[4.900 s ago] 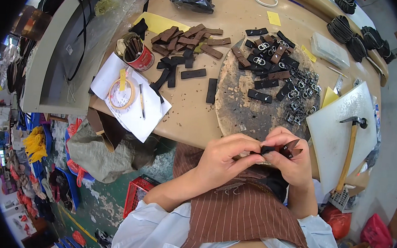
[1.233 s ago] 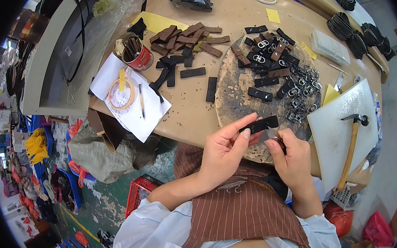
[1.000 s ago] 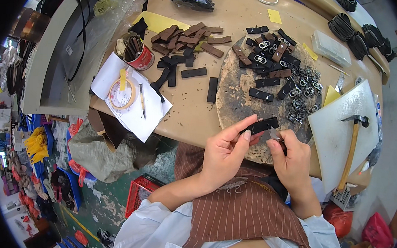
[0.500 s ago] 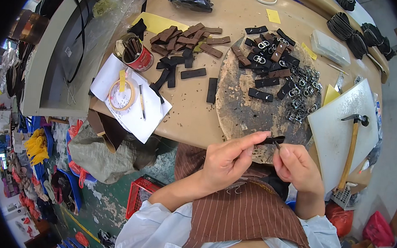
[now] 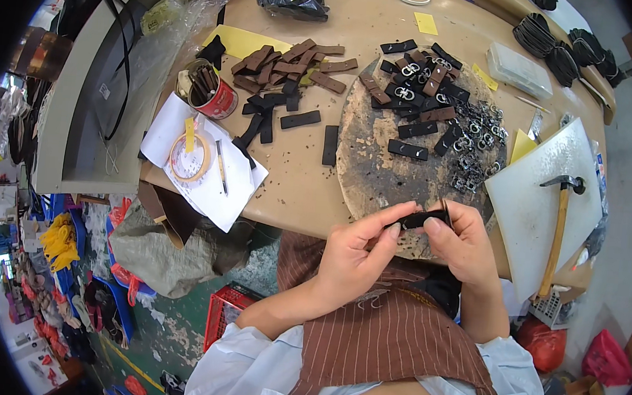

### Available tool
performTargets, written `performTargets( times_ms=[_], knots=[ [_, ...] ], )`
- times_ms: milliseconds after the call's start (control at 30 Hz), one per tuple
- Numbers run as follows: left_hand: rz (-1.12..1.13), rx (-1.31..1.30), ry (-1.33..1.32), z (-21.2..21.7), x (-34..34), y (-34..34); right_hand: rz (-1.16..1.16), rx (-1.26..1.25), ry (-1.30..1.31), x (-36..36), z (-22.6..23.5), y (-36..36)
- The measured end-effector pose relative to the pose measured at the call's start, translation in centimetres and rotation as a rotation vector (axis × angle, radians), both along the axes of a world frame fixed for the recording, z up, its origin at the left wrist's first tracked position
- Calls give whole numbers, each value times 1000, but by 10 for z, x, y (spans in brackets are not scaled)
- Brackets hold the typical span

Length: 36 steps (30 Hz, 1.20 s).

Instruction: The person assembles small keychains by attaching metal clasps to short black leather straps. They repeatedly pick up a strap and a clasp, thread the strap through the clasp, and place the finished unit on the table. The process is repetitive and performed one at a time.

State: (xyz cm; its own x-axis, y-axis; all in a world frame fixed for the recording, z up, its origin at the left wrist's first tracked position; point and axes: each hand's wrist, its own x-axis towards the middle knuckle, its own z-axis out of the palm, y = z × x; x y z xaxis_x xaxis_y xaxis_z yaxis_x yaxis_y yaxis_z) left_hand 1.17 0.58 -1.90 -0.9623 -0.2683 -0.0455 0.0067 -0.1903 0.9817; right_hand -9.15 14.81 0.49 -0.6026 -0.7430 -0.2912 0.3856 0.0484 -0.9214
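A short black strap is pinched between my two hands, just above the near edge of a round, worn board. My left hand grips its left end between thumb and fingers. At the other end, my right hand presses its thumb on the strap, and a thin dark point sticks up by its fingers; what that is I cannot make out. On the round board lie several black and brown strap pieces, some with metal rings, beside a heap of small metal buckles and clasps.
Loose brown straps lie left of the board, near a red tin. A tape roll and a pen rest on white paper. To the right, a hammer lies on a white slab, with a clear box farther back.
The black strap now spans between both hands, where before its end showed as a narrow fold. My right hand has shifted up and turned, its thumb moving onto the strap.
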Motion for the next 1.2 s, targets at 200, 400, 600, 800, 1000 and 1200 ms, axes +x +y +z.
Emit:
performTargets(
  times_ms=[200, 400, 600, 800, 1000, 1200],
  knots=[
    [-103, 401, -197, 2, -8, -9, -22, 194, 631, 4, -9, 3],
    [-235, 377, -260, -5, -12, -21, -70, 205, 767, 6, -5, 0],
    [-91, 16, -223, -11, -11, -8, -44, 243, 647, 4, -8, 0],
    [43, 89, -132, -33, -49, -17, -189, 479, 581, -43, -19, 14],
    [89, -263, -100, -31, -66, -31, -453, 902, 1221, -111, -42, 13],
    [-40, -233, -117, -47, -31, -21, -223, 699, 922, -101, -46, 4]
  ],
)
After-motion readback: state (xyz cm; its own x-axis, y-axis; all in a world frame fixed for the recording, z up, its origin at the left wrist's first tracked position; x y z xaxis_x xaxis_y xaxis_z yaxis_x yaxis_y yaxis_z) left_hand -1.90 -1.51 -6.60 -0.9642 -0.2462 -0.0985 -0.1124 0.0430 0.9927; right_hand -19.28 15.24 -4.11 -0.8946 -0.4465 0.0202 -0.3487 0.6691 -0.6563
